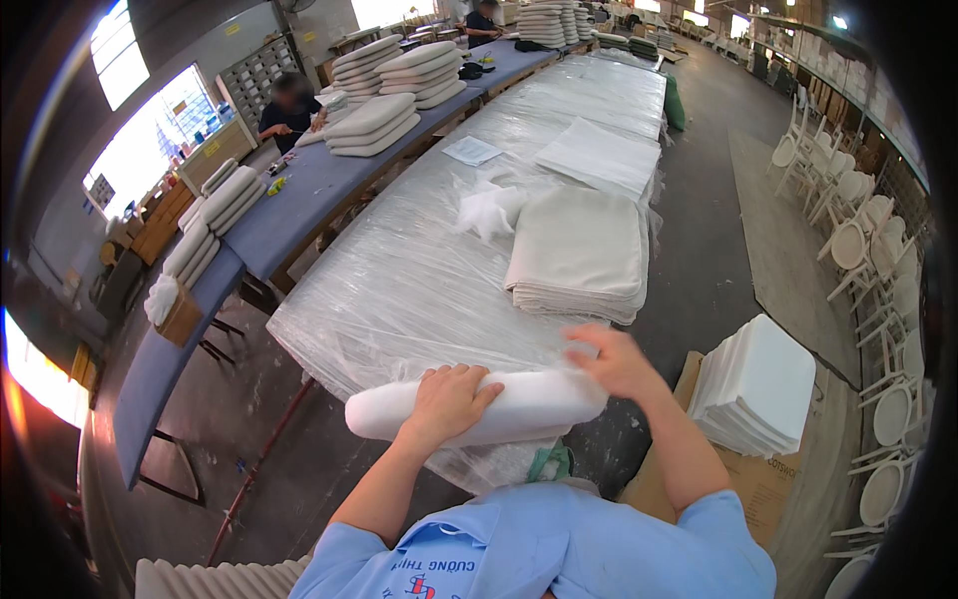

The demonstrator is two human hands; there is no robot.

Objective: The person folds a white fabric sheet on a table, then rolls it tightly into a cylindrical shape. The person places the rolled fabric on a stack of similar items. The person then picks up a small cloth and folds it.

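A thick white padded cushion lies crosswise at the near end of the plastic-covered table, seen along its long side. My left hand presses over its middle, fingers curled across the top and thumb toward me. By the cushion's right end is my right hand, raised and slightly blurred; whether its fingers grip anything does not show. Just beyond lies a neat stack of off-white fabric covers. A crumpled piece of white wadding sits to the stack's left.
Folded white sheets and a paper sheet lie farther up. On my right, white foam pads are stacked on cardboard. A long blue table at left carries cushion piles; two people work behind it. White chairs line the right side.
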